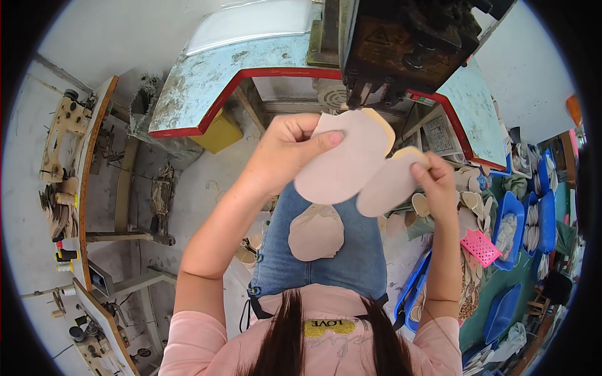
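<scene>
In front of the machine, my left hand pinches a flat, rounded, pale pinkish piece that looks like a shoe insole, thumb on top and fingers behind. A tan layer shows along its upper right edge. My right hand grips a second such piece, also with a tan edge, held tilted just to the right of the first. The two pieces meet or overlap near the middle; whether they are joined I cannot tell. On my lap lies a small pile of similar pale pieces.
A dark machine head hangs over a worn light-blue table with a red edge. Blue bins, a pink basket and many loose shoe pieces are at my right. Sewing machines stand at left, and a yellow bin sits below the table.
</scene>
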Motion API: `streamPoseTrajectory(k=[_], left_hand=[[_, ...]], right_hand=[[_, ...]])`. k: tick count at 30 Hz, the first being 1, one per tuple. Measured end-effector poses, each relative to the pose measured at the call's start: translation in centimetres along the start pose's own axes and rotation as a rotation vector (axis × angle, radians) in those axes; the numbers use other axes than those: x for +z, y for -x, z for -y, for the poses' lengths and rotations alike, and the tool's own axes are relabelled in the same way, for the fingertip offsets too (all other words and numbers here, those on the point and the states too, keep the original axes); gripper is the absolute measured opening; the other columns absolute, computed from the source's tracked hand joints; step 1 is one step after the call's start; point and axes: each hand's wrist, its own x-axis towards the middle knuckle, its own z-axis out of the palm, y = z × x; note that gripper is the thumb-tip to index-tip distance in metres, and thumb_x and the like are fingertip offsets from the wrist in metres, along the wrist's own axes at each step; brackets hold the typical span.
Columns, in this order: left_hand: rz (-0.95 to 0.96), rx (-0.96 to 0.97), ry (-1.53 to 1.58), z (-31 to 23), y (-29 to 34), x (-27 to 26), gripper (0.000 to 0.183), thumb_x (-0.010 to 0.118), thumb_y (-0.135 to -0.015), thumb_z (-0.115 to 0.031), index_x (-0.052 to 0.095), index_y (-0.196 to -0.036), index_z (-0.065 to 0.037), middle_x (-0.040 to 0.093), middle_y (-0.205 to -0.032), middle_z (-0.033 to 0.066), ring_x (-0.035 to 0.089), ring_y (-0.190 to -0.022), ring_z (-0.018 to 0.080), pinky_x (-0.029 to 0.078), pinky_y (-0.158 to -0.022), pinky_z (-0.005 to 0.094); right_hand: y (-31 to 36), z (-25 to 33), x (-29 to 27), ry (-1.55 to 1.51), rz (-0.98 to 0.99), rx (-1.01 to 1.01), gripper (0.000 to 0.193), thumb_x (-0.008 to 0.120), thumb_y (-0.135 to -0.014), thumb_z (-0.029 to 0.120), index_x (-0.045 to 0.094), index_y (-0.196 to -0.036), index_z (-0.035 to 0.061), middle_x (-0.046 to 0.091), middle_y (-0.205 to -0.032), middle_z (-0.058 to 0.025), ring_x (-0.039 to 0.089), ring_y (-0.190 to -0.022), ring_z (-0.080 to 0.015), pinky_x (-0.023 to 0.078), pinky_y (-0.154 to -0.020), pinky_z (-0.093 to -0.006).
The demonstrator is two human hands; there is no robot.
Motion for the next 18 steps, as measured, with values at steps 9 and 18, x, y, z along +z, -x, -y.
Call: streamPoseTrajectory(k=[9, 18], left_hand=[[-0.14, 0.063, 0.213, 2.1, 1.2, 0.9, 0.011, 0.056, -0.079, -0.01, 0.056, -0.085, -0.001, 0.059, -0.075, 0.0024, 0.052, -0.066, 0.0047, 0.041, -0.058, 0.0192], [-0.142, 0.017, 0.252, 3.6, 2.6, 1.9, 0.016, 0.056, -0.079, -0.01, 0.056, -0.094, -0.003, 0.06, -0.082, 0.0024, 0.054, -0.068, 0.0067, 0.043, -0.056, 0.0205]], right_hand=[[-4.4, 5.5, -1.4, 0.002, -0.024, -0.015, 0.012, 0.058, -0.076, 0.013, 0.054, -0.08, 0.0023, 0.057, -0.07, -0.0011, 0.052, -0.059, -0.0049, 0.04, -0.054, -0.0172], [-9.6, 8.5, -0.8, 0.15, 0.123, -0.239, 0.014, 0.059, -0.075, 0.014, 0.057, -0.081, 0.0024, 0.055, -0.066, 0.0024, 0.049, -0.06, -0.0023, 0.038, -0.053, -0.0151]])
